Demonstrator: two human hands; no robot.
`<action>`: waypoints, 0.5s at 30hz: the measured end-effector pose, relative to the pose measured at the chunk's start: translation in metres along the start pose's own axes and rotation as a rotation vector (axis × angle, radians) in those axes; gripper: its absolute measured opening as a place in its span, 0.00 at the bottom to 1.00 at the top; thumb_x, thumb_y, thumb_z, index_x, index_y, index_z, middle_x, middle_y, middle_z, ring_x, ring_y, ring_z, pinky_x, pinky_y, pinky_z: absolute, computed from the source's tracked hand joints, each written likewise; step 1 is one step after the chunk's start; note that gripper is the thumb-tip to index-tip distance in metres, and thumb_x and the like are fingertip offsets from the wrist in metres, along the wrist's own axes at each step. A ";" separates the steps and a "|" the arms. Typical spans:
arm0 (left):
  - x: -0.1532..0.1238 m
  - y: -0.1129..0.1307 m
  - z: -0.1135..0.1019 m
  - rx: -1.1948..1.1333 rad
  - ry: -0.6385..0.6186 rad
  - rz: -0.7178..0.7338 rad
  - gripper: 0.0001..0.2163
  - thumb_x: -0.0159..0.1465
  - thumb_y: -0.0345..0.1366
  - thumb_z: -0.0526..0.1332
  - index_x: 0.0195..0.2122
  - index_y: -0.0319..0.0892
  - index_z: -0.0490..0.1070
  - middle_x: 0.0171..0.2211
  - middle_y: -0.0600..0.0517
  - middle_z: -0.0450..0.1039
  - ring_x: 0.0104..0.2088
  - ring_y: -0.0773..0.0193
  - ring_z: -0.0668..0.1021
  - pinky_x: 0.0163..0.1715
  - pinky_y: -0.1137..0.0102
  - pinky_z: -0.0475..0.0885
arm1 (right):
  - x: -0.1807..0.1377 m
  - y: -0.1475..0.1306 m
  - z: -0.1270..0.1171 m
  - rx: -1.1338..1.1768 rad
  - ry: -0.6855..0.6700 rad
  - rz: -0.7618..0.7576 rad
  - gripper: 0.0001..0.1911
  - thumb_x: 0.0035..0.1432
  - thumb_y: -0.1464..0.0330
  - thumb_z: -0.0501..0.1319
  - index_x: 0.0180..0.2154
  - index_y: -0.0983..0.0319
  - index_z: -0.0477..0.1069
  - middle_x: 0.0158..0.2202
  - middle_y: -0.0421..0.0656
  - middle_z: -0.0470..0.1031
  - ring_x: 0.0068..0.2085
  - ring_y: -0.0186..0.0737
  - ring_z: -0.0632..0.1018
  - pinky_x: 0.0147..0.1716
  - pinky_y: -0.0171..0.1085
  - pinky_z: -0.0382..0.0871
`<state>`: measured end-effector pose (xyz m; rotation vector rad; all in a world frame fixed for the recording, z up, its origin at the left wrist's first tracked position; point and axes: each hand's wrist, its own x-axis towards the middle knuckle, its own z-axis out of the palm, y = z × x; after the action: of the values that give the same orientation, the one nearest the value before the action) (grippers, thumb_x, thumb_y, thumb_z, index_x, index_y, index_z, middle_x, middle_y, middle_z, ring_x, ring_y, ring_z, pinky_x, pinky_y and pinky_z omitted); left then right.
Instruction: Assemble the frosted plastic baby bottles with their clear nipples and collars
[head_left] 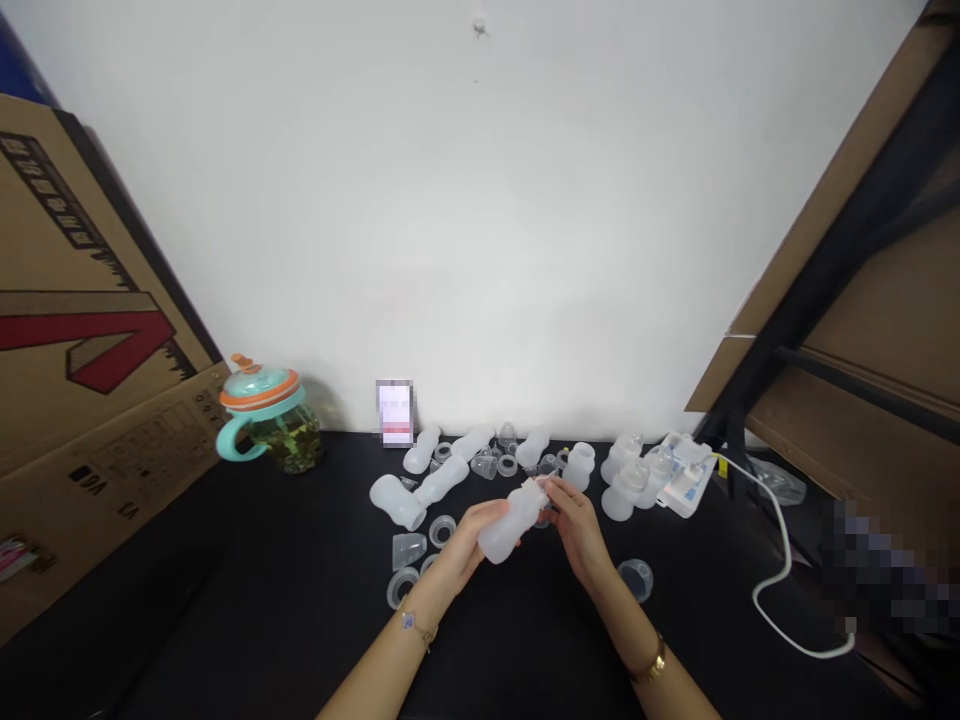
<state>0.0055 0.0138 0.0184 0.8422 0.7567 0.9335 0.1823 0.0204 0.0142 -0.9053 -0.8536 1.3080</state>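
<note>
Two bare hands are holding one frosted bottle (501, 537) above the near middle of the black table (285, 600), the bottle tilting with its neck up and to the right. Left hand (472, 537) is curling round the body, fingers closed on it. Right hand (574, 517) is pinching a clear piece (541, 483) at the neck, fingertips nearly together; too small to tell which part. Loose bottles (442, 482) are lying behind and left, rings (442, 532) and a clear cup (409, 550) sitting beside the left forearm. Capped bottles (619, 503) are standing right, next to a white power strip (686, 475). Clear dome (635, 580) is resting near the right forearm.
</note>
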 end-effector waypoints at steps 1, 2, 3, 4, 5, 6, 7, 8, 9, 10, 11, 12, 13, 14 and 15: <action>0.000 0.000 0.000 0.006 -0.001 0.007 0.23 0.56 0.50 0.68 0.42 0.32 0.79 0.36 0.41 0.80 0.36 0.52 0.79 0.36 0.65 0.74 | 0.000 0.000 0.000 0.001 0.003 -0.004 0.17 0.49 0.56 0.72 0.35 0.61 0.82 0.38 0.45 0.78 0.34 0.39 0.74 0.27 0.35 0.69; 0.000 -0.001 -0.001 0.011 -0.001 0.013 0.23 0.56 0.50 0.69 0.42 0.32 0.79 0.35 0.41 0.80 0.35 0.53 0.79 0.36 0.66 0.74 | 0.000 0.001 -0.001 0.001 0.006 -0.007 0.17 0.49 0.56 0.73 0.35 0.61 0.82 0.37 0.45 0.78 0.34 0.39 0.74 0.27 0.35 0.69; 0.001 -0.001 -0.001 0.018 -0.001 0.016 0.23 0.56 0.50 0.69 0.42 0.32 0.79 0.35 0.41 0.80 0.34 0.54 0.78 0.35 0.66 0.74 | 0.001 0.001 -0.001 0.000 0.009 -0.011 0.16 0.48 0.56 0.73 0.35 0.61 0.82 0.37 0.45 0.78 0.34 0.40 0.74 0.27 0.35 0.69; 0.001 -0.001 -0.001 0.026 -0.001 0.019 0.23 0.56 0.49 0.69 0.42 0.32 0.79 0.34 0.41 0.79 0.33 0.56 0.78 0.35 0.67 0.74 | 0.001 0.001 -0.001 -0.003 0.013 -0.014 0.16 0.48 0.56 0.73 0.35 0.61 0.82 0.37 0.45 0.79 0.34 0.40 0.74 0.27 0.35 0.69; 0.002 -0.002 -0.002 0.033 -0.004 0.021 0.23 0.56 0.49 0.70 0.42 0.33 0.79 0.34 0.42 0.79 0.32 0.57 0.78 0.34 0.67 0.74 | 0.001 0.001 0.000 -0.007 0.017 -0.016 0.16 0.48 0.56 0.73 0.34 0.61 0.82 0.37 0.45 0.79 0.34 0.40 0.74 0.27 0.36 0.69; 0.003 -0.002 -0.003 0.038 -0.007 0.024 0.22 0.56 0.49 0.70 0.42 0.33 0.79 0.34 0.42 0.79 0.31 0.58 0.78 0.34 0.67 0.73 | 0.000 0.001 0.000 -0.012 0.022 -0.018 0.16 0.47 0.56 0.73 0.34 0.61 0.82 0.37 0.45 0.79 0.34 0.41 0.74 0.27 0.36 0.69; 0.004 -0.003 -0.004 0.041 -0.008 0.027 0.22 0.55 0.49 0.70 0.41 0.33 0.79 0.34 0.42 0.79 0.30 0.59 0.78 0.33 0.68 0.73 | 0.000 0.000 0.000 -0.017 0.028 -0.021 0.16 0.47 0.56 0.73 0.34 0.61 0.82 0.37 0.45 0.79 0.34 0.41 0.74 0.27 0.36 0.68; 0.005 -0.004 -0.005 0.042 -0.008 0.030 0.23 0.55 0.49 0.71 0.42 0.33 0.79 0.34 0.42 0.79 0.30 0.59 0.78 0.33 0.67 0.73 | 0.000 0.000 0.000 -0.023 0.033 -0.027 0.16 0.47 0.56 0.73 0.34 0.61 0.82 0.36 0.45 0.79 0.33 0.41 0.74 0.27 0.37 0.68; 0.007 -0.005 -0.006 0.042 -0.009 0.030 0.24 0.54 0.49 0.71 0.42 0.33 0.79 0.34 0.42 0.79 0.30 0.58 0.78 0.33 0.67 0.73 | 0.000 0.000 0.000 -0.028 0.035 -0.034 0.16 0.47 0.56 0.73 0.34 0.61 0.82 0.36 0.45 0.79 0.33 0.41 0.74 0.27 0.37 0.68; 0.009 -0.006 -0.008 0.042 -0.009 0.028 0.25 0.52 0.50 0.72 0.43 0.33 0.79 0.34 0.42 0.79 0.30 0.58 0.78 0.33 0.67 0.73 | 0.000 0.000 0.000 -0.033 0.036 -0.043 0.16 0.48 0.56 0.73 0.34 0.61 0.82 0.35 0.45 0.79 0.32 0.40 0.74 0.27 0.37 0.67; 0.010 -0.007 -0.009 0.046 -0.014 0.022 0.26 0.52 0.50 0.72 0.43 0.32 0.79 0.34 0.42 0.79 0.30 0.57 0.78 0.33 0.66 0.73 | 0.000 0.000 0.000 -0.039 0.037 -0.051 0.16 0.48 0.56 0.73 0.34 0.61 0.82 0.34 0.45 0.79 0.32 0.39 0.73 0.27 0.37 0.67; 0.011 -0.008 -0.010 0.053 -0.020 0.016 0.27 0.51 0.50 0.73 0.44 0.32 0.78 0.34 0.42 0.79 0.30 0.57 0.78 0.33 0.66 0.73 | 0.000 0.000 0.000 -0.045 0.039 -0.057 0.16 0.48 0.56 0.73 0.34 0.61 0.82 0.34 0.44 0.79 0.31 0.39 0.73 0.27 0.37 0.67; 0.012 -0.007 -0.011 0.060 -0.025 0.010 0.28 0.51 0.50 0.73 0.45 0.31 0.78 0.34 0.41 0.80 0.30 0.56 0.79 0.33 0.66 0.73 | 0.000 0.001 0.000 -0.051 0.042 -0.060 0.16 0.48 0.56 0.73 0.34 0.61 0.82 0.34 0.44 0.79 0.31 0.38 0.72 0.27 0.36 0.66; 0.012 -0.007 -0.011 0.065 -0.031 0.006 0.28 0.52 0.50 0.72 0.46 0.31 0.78 0.35 0.41 0.80 0.31 0.56 0.79 0.33 0.65 0.73 | 0.000 0.001 0.000 -0.054 0.047 -0.062 0.16 0.48 0.56 0.73 0.33 0.61 0.82 0.33 0.44 0.79 0.30 0.38 0.72 0.27 0.36 0.66; 0.011 -0.006 -0.011 0.067 -0.035 0.006 0.28 0.53 0.51 0.72 0.46 0.31 0.78 0.35 0.40 0.80 0.31 0.54 0.79 0.33 0.65 0.73 | 0.000 0.001 -0.001 -0.055 0.050 -0.062 0.16 0.48 0.56 0.73 0.33 0.61 0.82 0.33 0.44 0.78 0.30 0.37 0.72 0.27 0.36 0.66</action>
<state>0.0031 0.0247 0.0062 0.9176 0.7595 0.9003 0.1823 0.0204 0.0130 -0.9440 -0.8756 1.2084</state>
